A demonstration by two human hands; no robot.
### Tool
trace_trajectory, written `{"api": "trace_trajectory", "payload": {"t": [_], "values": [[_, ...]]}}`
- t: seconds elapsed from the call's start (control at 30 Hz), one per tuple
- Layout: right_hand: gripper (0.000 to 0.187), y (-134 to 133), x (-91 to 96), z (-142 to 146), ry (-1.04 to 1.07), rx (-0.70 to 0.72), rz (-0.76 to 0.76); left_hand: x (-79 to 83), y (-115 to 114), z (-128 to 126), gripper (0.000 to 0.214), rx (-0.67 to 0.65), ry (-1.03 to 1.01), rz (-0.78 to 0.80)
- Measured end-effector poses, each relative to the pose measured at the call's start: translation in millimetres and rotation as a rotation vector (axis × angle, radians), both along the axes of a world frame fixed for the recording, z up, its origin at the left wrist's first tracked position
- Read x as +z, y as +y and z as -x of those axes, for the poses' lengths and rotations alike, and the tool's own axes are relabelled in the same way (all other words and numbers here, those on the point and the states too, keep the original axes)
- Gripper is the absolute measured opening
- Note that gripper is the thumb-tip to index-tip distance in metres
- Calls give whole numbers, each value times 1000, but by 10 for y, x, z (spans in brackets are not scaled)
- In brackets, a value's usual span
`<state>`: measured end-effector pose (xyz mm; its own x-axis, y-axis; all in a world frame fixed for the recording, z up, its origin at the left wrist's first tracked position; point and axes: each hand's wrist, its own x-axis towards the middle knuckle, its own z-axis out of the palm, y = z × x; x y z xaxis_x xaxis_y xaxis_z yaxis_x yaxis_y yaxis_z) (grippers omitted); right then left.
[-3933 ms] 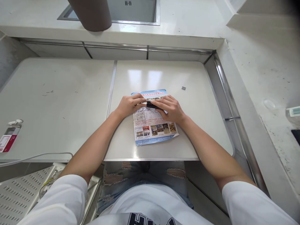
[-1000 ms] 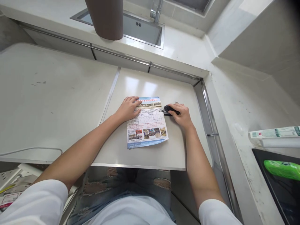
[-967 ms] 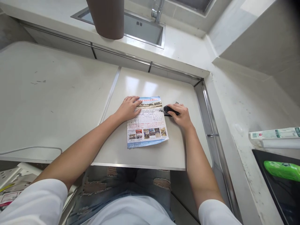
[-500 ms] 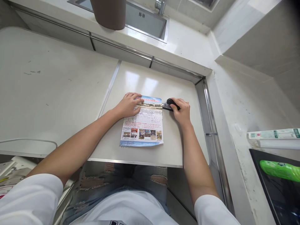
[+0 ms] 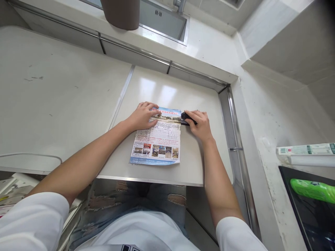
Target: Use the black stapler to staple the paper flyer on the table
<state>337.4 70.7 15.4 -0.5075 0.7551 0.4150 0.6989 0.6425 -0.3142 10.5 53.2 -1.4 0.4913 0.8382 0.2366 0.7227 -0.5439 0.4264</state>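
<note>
A printed leaflet [image 5: 159,139] with a blue banner, red text and a row of small photos lies on the white table. My left hand [image 5: 143,115] rests flat on its upper left part, fingers spread. At the leaflet's upper right edge is a black stapler [image 5: 188,118], gripped in my right hand [image 5: 200,124] with the thumb on the near side. The stapler's front end meets the paper's edge. My fingers hide much of its rear, and I cannot see whether a staple is in the paper.
Beyond the white table [image 5: 78,104] a counter holds a brown bin-like container [image 5: 121,14] beside a metal sink [image 5: 167,21]. A metal rail [image 5: 237,125] borders the right side. A green bottle [image 5: 312,190] lies farther right on a black surface.
My right hand and the stapler have shifted slightly left, and the stapler's top arm now sits over the leaflet's edge. The leaflet's lower part has swung a little left. My left hand stays put.
</note>
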Motion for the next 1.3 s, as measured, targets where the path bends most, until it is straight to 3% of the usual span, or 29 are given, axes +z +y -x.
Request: {"api": "trace_trajectory", "payload": {"t": [0.17, 0.37, 0.5, 0.77, 0.97, 1.3], "values": [[37, 7, -6, 9, -23, -15, 12, 37, -15, -17, 40, -48, -13, 4], [39, 0, 15, 42, -21, -40, 6, 47, -16, -27, 39, -277, -51, 50], [39, -13, 45, 15, -32, 45, 71, 66, -34, -12, 37, -275, -52, 45], [44, -41, 124, 63, 40, 85, 128, 76, -38, -19, 41, -200, -6, 53], [31, -67, 107, 77, 33, 181, 206, 90, -41, -34, 42, -209, 12, 86], [29, -142, 94, 213, -126, 18, 110, 102, -58, -51, 38, -303, 5, 96]]}}
